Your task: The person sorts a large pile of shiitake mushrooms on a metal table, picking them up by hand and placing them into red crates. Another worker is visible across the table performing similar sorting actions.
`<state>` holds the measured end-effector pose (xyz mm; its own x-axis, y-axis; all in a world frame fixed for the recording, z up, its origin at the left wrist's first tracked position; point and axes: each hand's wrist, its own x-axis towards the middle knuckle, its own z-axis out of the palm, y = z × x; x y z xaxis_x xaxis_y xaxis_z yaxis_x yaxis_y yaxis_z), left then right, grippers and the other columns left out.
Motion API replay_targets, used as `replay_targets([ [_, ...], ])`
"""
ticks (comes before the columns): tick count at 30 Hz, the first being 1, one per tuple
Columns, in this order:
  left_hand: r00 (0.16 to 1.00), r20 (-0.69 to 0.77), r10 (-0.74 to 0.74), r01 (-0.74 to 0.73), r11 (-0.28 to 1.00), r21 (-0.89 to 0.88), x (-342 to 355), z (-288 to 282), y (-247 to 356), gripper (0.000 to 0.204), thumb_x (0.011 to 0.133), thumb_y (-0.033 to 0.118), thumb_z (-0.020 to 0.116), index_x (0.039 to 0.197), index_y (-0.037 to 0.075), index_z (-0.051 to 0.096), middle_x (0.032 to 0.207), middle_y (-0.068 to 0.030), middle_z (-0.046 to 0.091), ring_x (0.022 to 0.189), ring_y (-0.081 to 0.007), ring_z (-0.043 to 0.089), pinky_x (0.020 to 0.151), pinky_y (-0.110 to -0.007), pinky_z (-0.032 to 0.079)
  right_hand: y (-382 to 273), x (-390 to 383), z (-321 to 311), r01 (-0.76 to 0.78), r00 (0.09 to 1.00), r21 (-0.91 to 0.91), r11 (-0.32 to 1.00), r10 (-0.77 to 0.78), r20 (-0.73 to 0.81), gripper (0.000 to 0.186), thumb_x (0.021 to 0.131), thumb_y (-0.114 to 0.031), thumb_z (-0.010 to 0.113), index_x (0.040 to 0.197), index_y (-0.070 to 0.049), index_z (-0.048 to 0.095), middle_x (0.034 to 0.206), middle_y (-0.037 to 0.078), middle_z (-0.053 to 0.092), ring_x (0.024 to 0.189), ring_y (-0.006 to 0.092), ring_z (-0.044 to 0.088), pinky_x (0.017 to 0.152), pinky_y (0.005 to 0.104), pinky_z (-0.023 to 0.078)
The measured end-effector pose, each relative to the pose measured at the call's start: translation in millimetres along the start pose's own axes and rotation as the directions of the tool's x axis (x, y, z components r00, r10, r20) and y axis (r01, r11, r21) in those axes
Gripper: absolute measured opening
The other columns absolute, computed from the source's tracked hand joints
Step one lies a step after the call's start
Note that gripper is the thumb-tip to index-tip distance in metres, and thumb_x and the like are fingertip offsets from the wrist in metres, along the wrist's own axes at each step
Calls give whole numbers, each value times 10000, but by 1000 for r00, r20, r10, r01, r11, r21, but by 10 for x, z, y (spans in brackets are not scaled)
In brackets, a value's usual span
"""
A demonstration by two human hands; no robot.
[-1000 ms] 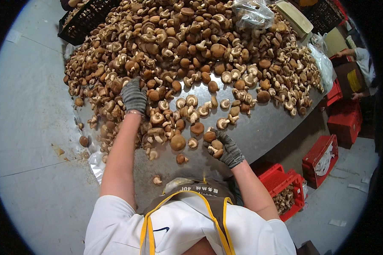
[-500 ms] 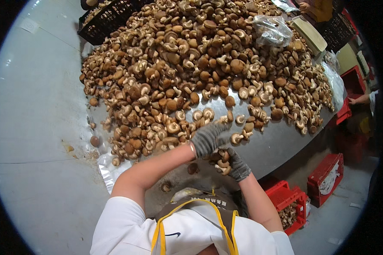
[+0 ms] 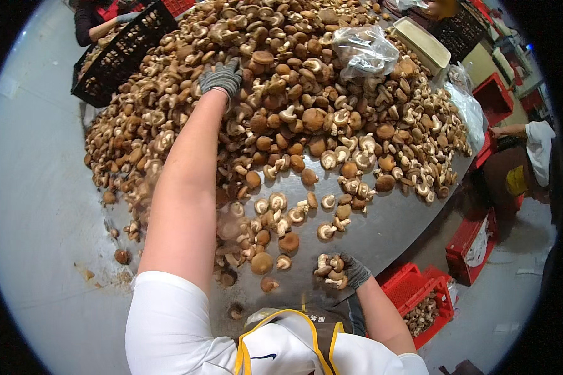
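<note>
Fingers of left hand (image 3: 221,79) spread over mushroom heap (image 3: 313,119) on metal table (image 3: 381,228); right hand (image 3: 356,272) grips several mushrooms (image 3: 333,272) near table's edge. From afar, I judge gathering under way; next move calls for left fingers closing.

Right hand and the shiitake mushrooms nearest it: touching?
Touching. The head view shows the shiitake mushrooms held in the gloved right hand, no gap between.
</note>
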<state>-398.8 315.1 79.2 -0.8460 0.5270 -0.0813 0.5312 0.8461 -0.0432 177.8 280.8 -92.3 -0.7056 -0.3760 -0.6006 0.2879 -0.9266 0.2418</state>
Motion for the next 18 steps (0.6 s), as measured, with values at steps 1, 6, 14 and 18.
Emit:
replay_targets([
  [1,1000,-2,-19,19,1000,-16,43,67,-3,556,920,529,321,1434,322,267,1481,-70,293,1375,-315,229,1112,-498,154,-14,-23,71,-15,1000,-9,1000,15,3,423,900,-354,511,1206,-62,499,1171,164,570,924,283,607,742,403,538],
  [6,994,12,108,-108,993,41,-89,-65,-3,554,922,500,328,1414,244,333,1401,-92,426,1331,-305,331,1078,-500,235,-79,71,63,-145,975,-14,989,145,166,575,794,-368,666,1233,-46,482,1205,191,535,1072,348,544,878,527,467],
  [14,959,123,255,-267,959,98,-628,148,-136,741,776,489,631,1387,164,366,1265,-158,529,1191,-330,475,1025,-453,353,-56,79,-62,-82,990,-45,996,87,113,458,868,-325,583,1227,-52,505,1176,157,571,1058,296,573,838,422,517],
  [18,948,68,311,-316,944,98,-963,222,-176,867,739,476,690,1417,106,295,1187,-207,562,1164,-351,486,1066,-432,308,-124,75,-91,-116,988,-79,990,124,97,413,882,-264,574,1247,-83,505,1211,117,556,1110,260,542,890,457,485],
])
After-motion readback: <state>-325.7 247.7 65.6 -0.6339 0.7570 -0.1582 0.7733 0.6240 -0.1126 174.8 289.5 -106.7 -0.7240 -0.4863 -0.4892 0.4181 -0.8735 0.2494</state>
